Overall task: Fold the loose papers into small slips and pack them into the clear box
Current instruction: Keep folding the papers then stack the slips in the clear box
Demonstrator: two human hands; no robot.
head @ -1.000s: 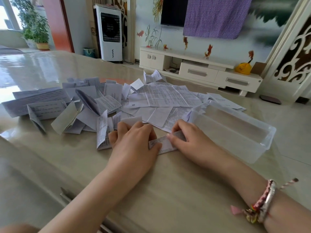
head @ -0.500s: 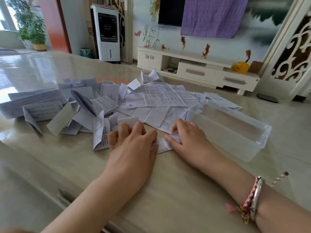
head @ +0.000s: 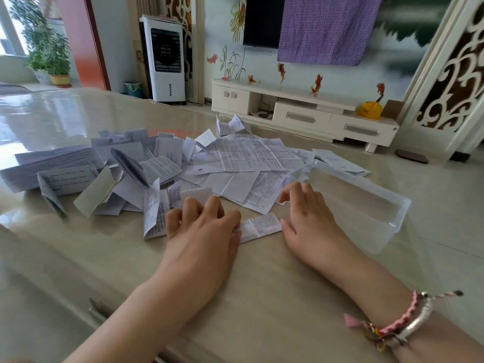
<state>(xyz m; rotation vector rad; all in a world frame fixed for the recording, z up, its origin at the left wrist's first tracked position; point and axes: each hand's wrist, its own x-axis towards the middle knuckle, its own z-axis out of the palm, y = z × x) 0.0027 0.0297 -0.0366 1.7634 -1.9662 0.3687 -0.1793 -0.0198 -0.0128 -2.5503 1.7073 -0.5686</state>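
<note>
A folded slip (head: 259, 227) lies at frame centre on the counter (head: 262, 297), pressed by the left hand (head: 204, 229); the right hand (head: 309, 218) has just let go, fingers relaxed, empty. The clear box (head: 366, 205), centre-right, awaits it.

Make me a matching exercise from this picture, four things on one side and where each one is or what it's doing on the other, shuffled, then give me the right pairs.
Things:
1. left hand
2. right hand
3. clear box
4. folded slip

Places or states:
A. lies flat on the table between the two hands
B. rests on one end of the slip, fingers curled
C. stands empty on the table to the right of the hands
D. open, fingers spread, beside the box

Pairs: 1-B, 2-D, 3-C, 4-A
</note>
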